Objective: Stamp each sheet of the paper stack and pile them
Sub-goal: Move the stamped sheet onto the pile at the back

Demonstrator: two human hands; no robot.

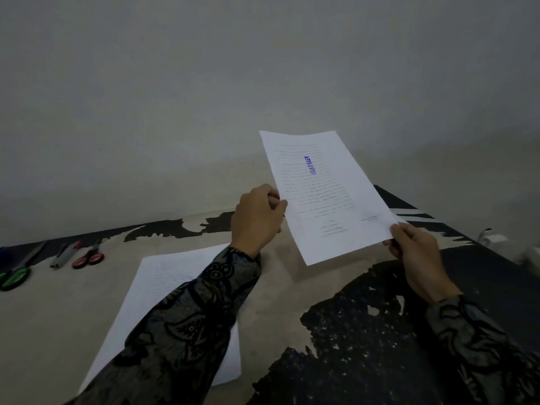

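A printed white sheet [324, 197] with a blue "APPROVED" stamp mark is held up in the air above the table's right half. My left hand [255, 219] pinches its left edge. My right hand [416, 252] grips its near right corner. A stack of printed paper [157, 287] lies flat on the table at the lower left, partly hidden under my left sleeve. No stamp is visible.
The table [277, 287] has a worn beige and black top against a grey wall. At the far left lie green-handled scissors [14, 277], a grey tool [64, 254] and red-handled scissors [89, 257]. A white object [493, 239] sits at the right edge.
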